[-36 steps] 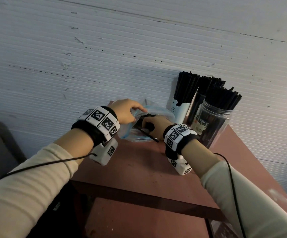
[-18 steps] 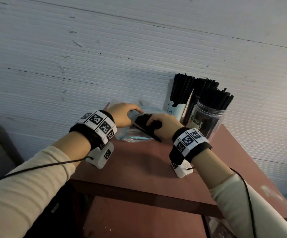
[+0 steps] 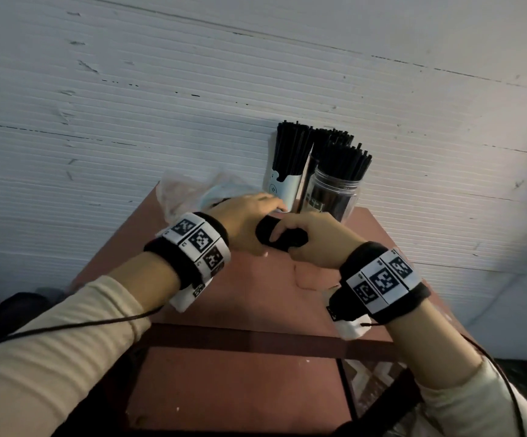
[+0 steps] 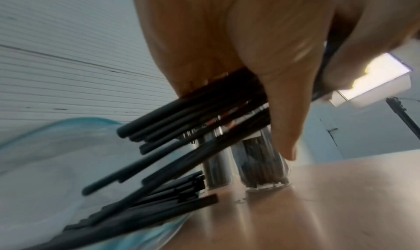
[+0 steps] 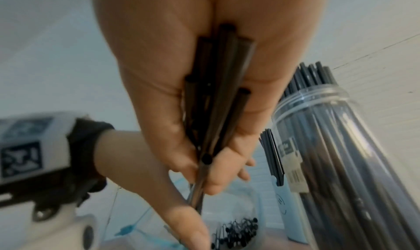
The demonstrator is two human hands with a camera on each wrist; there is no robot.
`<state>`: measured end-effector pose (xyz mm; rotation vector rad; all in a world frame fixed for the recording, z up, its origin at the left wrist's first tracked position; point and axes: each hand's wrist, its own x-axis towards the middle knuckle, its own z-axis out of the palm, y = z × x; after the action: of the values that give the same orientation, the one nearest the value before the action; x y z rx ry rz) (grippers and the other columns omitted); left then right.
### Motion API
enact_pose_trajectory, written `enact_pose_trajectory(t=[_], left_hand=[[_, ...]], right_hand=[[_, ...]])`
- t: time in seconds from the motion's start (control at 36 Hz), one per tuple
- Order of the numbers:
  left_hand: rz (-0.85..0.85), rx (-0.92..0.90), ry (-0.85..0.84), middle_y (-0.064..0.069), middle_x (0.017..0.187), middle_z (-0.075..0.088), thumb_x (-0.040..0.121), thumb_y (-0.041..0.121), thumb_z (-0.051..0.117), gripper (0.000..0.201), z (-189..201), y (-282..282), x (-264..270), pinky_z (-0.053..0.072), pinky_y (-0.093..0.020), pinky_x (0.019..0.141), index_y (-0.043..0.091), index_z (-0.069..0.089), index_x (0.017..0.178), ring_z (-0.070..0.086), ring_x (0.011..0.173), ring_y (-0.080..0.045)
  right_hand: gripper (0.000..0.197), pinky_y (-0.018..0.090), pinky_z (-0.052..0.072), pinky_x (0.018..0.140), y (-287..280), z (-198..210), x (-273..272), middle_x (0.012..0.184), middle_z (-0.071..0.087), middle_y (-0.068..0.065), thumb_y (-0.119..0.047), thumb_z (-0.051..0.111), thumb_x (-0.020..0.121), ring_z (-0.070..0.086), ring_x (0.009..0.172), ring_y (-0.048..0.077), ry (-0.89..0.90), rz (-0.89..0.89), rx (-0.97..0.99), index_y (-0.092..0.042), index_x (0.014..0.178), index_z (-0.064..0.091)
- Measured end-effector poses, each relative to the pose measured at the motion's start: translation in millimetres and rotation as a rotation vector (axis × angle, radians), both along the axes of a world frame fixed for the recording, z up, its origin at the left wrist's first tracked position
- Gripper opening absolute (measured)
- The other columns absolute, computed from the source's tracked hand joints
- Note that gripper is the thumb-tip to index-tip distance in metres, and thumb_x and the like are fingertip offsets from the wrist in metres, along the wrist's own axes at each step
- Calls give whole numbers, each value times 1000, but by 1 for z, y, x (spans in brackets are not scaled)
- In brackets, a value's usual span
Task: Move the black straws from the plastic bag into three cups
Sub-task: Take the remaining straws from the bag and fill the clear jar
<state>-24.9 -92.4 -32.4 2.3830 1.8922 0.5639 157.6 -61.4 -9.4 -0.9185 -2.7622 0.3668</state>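
Nearest, two cream sleeves [image 3: 50, 348] reach in over the reddish-brown table [image 3: 255, 298], each wrist wearing a black band with checkered marker tiles. Above the middle of the table the right hand [image 3: 315, 239] has its fingers and thumb curled round a bundle of black straws [image 3: 282, 238], gripping it; in the right wrist view the open straw ends [image 5: 218, 85] fan out against the palm. The left hand [image 3: 246, 216] sits just beside it on the left, touching the same bundle, with its fingers wrapped over the straws [image 4: 197, 110] in the left wrist view. Beyond the hands, toward the far left edge of the table, lies the plastic bag [image 3: 189, 190], clear with a blue strip, with more straws [image 4: 145, 207] inside it. At the far right of the table, against the ribbed white wall [image 3: 129, 105], stand three cups close together, all full of upright straws: a white paper cup [image 3: 282, 187], a clear plastic jar [image 3: 331, 197], and a third cup [image 3: 311, 165] mostly hidden between and behind them.
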Motion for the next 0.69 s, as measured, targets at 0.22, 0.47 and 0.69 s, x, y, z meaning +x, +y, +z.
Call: enact_pose_trajectory(t=[0.22,0.47,0.69], left_hand=[[-24,62,175,1,77,65,80,24,61,15,1,16,42,53,-40,70,27,48,74,65,77,-27],[-49,0,-430,5,75,67,90,49,61,25,13,12,58,49,-29,73,28,63,77,65,76,-13],[-134,-26,-875,-12,71,66,86,46,63,33,12,9,84,51,-35,87,17,62,69,67,74,-24]], right_hand=[[36,1,39,67,-15,21,45,94,64,-14,-7,66,81,55,75,-7,44,23,17,-32,107,69],[24,25,53,84,-15,51,70,111,62,-3,-22,70,85,61,96,6,670,32,296,-20,110,70],[40,27,42,103,-7,61,44,138,44,0,-12,58,89,44,128,10,853,-2,383,-16,129,56]])
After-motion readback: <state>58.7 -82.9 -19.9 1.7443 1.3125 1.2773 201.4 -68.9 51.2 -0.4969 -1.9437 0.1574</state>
